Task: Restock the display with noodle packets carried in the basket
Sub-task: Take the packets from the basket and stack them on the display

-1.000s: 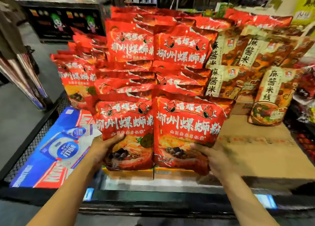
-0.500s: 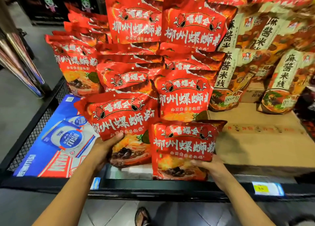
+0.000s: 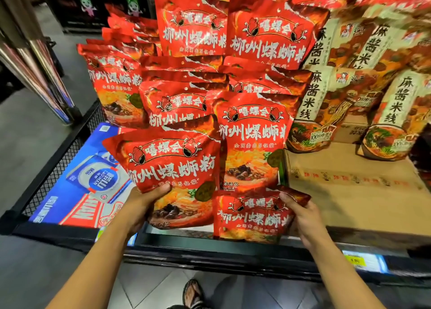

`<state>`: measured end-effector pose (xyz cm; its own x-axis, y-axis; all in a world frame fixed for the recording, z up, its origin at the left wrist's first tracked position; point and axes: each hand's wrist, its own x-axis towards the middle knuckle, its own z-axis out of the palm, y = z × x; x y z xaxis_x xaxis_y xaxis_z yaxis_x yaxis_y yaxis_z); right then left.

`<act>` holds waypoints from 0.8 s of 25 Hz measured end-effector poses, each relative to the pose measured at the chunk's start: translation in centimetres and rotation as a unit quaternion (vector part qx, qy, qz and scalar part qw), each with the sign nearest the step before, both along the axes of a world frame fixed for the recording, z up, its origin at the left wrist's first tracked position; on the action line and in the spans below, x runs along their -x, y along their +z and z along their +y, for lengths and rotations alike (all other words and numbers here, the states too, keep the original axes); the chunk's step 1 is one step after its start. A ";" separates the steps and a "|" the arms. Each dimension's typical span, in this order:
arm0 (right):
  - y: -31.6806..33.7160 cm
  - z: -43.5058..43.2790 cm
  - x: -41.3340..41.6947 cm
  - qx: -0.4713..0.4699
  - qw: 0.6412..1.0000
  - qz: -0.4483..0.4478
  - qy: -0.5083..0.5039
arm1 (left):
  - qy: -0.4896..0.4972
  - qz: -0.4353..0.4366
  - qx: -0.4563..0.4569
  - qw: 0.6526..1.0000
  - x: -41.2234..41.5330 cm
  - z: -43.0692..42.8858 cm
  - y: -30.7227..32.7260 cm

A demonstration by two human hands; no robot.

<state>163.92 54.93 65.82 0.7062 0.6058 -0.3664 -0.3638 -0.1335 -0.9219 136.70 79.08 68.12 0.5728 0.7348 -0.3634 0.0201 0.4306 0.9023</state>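
1. head view, looking down on a shop display; the left hand (image 3: 140,206) gripped a tilted red packet (image 3: 172,166) at its lower left edge; the thumb pressed on the front, and the other fingers were hidden behind the foil.
2. the right hand (image 3: 303,215) pinched the crumpled top right corner of a lower red packet (image 3: 251,217); this packet stood at the front of the shelf, just beside the tilted one; its bottom edge met the dark shelf lip (image 3: 233,248), and whether it rested on anything could not be told.
3. both held packets were in front of the stack of red packets (image 3: 263,36); the tilted one covered the lower part of a packet behind it; the topmost packets were cut off by the frame.
4. to the right stood cream-and-brown packets (image 3: 396,108), blurred toward the edge and partly out of frame; they sat on a cardboard carton (image 3: 349,180) whose printing was too faint to read.
5. to the left a black mesh bin (image 3: 60,155) held a blue box (image 3: 98,180); its right end was hidden by the left forearm and the tilted packet.
6. a price label (image 3: 356,259) on the shelf lip was too smeared to read; a sandalled foot (image 3: 192,292) showed on the tiled floor, cut off at the bottom edge.
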 end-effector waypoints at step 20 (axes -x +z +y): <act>0.1 0.1 0.6 0.004 1.000 0.002 -0.016 | -0.068 0.128 -0.003 0.989 -0.1 0.5 -1.9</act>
